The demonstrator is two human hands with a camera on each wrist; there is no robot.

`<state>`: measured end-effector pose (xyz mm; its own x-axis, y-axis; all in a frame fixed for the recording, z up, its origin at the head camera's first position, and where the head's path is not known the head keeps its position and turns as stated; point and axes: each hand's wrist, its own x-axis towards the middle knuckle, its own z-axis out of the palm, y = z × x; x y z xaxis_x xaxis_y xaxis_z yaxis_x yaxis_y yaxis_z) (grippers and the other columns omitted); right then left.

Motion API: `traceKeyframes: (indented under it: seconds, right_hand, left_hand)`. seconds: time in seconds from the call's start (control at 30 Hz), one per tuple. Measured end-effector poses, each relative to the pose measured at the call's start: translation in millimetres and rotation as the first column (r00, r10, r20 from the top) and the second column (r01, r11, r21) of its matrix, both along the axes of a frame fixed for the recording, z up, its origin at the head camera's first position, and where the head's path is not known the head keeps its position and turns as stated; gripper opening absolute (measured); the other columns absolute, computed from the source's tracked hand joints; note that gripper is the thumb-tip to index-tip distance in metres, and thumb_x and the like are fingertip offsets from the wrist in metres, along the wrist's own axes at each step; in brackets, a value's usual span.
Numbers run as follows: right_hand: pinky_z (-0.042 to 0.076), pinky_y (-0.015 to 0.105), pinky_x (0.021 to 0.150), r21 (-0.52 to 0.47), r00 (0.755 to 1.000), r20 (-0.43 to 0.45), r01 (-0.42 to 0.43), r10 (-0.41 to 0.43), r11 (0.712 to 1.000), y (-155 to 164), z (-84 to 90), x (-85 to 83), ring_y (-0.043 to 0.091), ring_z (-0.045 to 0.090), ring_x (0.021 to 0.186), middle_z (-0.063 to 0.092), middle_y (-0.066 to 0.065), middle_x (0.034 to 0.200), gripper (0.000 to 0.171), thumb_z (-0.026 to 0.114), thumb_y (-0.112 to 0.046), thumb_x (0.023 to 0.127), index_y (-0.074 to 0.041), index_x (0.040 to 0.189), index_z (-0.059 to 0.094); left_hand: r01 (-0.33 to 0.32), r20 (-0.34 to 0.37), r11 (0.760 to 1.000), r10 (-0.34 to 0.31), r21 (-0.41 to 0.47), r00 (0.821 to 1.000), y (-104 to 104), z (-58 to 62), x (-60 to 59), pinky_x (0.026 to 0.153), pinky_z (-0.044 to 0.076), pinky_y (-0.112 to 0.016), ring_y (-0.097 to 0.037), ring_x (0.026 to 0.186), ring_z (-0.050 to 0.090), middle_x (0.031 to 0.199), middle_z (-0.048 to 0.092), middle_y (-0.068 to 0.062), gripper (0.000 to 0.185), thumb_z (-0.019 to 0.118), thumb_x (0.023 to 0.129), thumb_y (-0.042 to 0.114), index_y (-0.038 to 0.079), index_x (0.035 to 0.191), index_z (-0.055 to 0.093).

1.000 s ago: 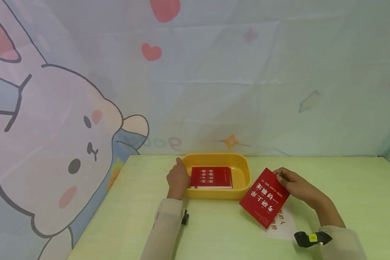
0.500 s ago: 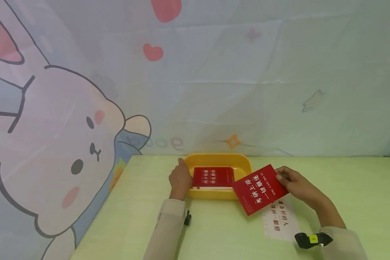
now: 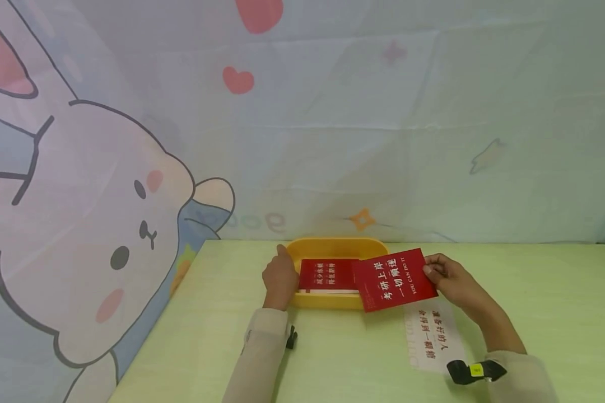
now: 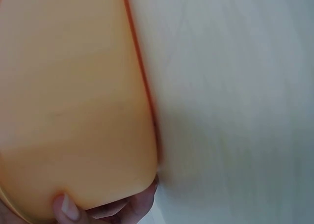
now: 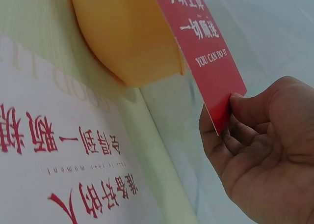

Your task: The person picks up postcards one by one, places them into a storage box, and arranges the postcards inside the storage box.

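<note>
My right hand [image 3: 446, 277] pinches the right edge of a red card [image 3: 394, 279] with white lettering and holds it above the right end of a yellow tray [image 3: 333, 246]. The right wrist view shows that red card [image 5: 206, 47] between thumb and fingers [image 5: 230, 135] beside the tray's wall [image 5: 127, 37]. My left hand [image 3: 278, 278] grips the tray's left end, its fingers [image 4: 98, 209] curled against the wall [image 4: 73, 96]. A stack of red cards [image 3: 327, 274] lies inside the tray.
A white card with red lettering [image 3: 433, 336] lies flat on the green table [image 3: 534, 291] under my right forearm. A printed cloth backdrop [image 3: 131, 168] hangs behind and to the left of the table.
My right hand has carried the red card up and left, from beside the tray to over its right end, turning it nearly level. The white card is uncovered. The left hand stayed.
</note>
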<state>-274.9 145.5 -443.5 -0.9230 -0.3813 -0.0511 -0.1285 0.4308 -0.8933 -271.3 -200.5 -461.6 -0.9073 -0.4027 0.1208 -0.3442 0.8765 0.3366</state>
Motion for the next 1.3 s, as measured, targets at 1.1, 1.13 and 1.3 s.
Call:
traceKeyframes:
  seconds: [1.1,1.13,1.3]
  right_hand:
    - [0.055,0.031,0.094,-0.087,0.997,0.017,0.071,-0.069,0.994,-10,3.0,-0.4,0.034,0.058,0.119,0.048,0.022,0.137,0.061,0.047,-0.023,0.105,-0.016,0.157,0.017]
    - [0.055,0.033,0.095,-0.085,0.998,0.016,0.07,-0.068,0.994,-11,3.3,-0.6,0.034,0.059,0.119,0.048,0.023,0.137,0.061,0.047,-0.023,0.105,-0.015,0.157,0.017]
    - [0.055,0.04,0.098,-0.086,0.998,0.007,0.066,-0.066,0.994,-15,5.5,-1.4,0.034,0.058,0.12,0.046,0.022,0.139,0.06,0.047,-0.022,0.105,-0.015,0.156,0.017]
  left_hand:
    - [-0.011,0.072,1.0,0.011,0.006,0.997,8,5.5,-5.3,0.068,0.059,-0.041,-0.028,0.072,0.067,0.091,0.068,-0.017,0.041,0.069,0.089,0.012,0.003,0.121,0.044]
    - [-0.01,0.071,1.0,0.009,0.005,0.997,8,5.3,-5.4,0.068,0.059,-0.041,-0.028,0.072,0.067,0.091,0.068,-0.017,0.041,0.069,0.09,0.012,0.003,0.121,0.044]
    - [-0.005,0.06,1.0,0.005,0.004,0.998,10,4.0,-6.2,0.067,0.059,-0.042,-0.031,0.074,0.069,0.091,0.069,-0.017,0.039,0.068,0.09,0.012,0.003,0.12,0.045]
